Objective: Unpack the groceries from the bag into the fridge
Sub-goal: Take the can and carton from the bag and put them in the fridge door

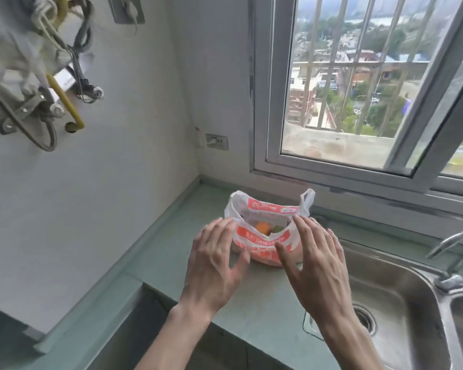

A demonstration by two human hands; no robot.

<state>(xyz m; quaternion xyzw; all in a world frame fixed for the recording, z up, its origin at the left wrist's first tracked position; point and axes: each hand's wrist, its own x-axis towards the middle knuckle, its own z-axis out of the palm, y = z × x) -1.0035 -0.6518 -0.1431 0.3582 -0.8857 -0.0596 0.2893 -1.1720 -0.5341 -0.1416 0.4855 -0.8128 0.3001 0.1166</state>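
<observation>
A white and orange plastic bag (pixel 265 209) stands open on the pale green counter (pixel 171 236) in the corner below the window. Inside it I see an orange item (pixel 262 226) and a green item (pixel 277 229). My left hand (pixel 214 265) is at the bag's left side with fingers spread, fingertips at its rim. At the bag's right side is my right hand (pixel 316 265), fingers also spread and touching the front of the bag. Neither hand holds anything. No fridge is in view.
A steel sink (pixel 401 303) with a tap (pixel 455 249) lies right of the bag. The barred window (pixel 358 84) is behind. A wall socket (pixel 217 141) sits above the counter's corner. Pipes and hoses (pixel 51 84) hang on the left wall. A dark recess (pixel 134 316) opens at the counter's front.
</observation>
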